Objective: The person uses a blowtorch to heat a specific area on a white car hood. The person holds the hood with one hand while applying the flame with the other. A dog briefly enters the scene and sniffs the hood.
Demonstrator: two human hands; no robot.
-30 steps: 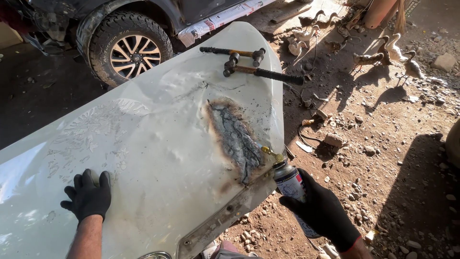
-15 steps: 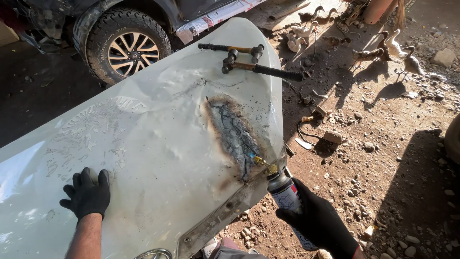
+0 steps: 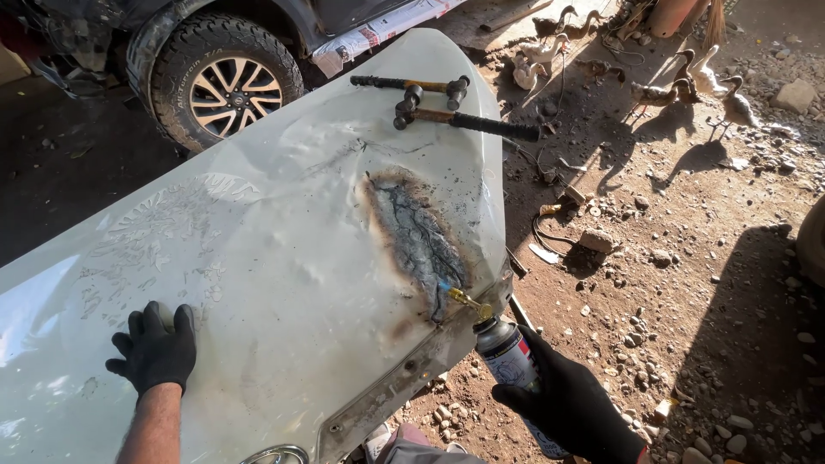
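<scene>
The gas torch point(image 3: 507, 357) sits at about five o'clock of the white car panel point(image 3: 258, 283), gripped by the right hand point(image 3: 571, 404), black-gloved fingers clenched round the can. Its brass nozzle point(image 3: 464, 301) now points right at the lower end of the scorched patch point(image 3: 417, 236); a second ago the can sat a touch higher and further right, so it has dropped down and in along the panel's edge, and the heat is going onto the burnt strip's bottom tip. No flame is plain to see in this light. Over at eight o'clock the left hand point(image 3: 155, 352) lies flat on the panel, fingers spread, gripping nothing, and hasn't shifted. Up at twelve o'clock two hammers point(image 3: 438, 103) lie crossed on the panel. Beyond them, a car wheel point(image 3: 228, 90) at eleven o'clock; ducks point(image 3: 696, 77) stand on the dirt at two o'clock.
</scene>
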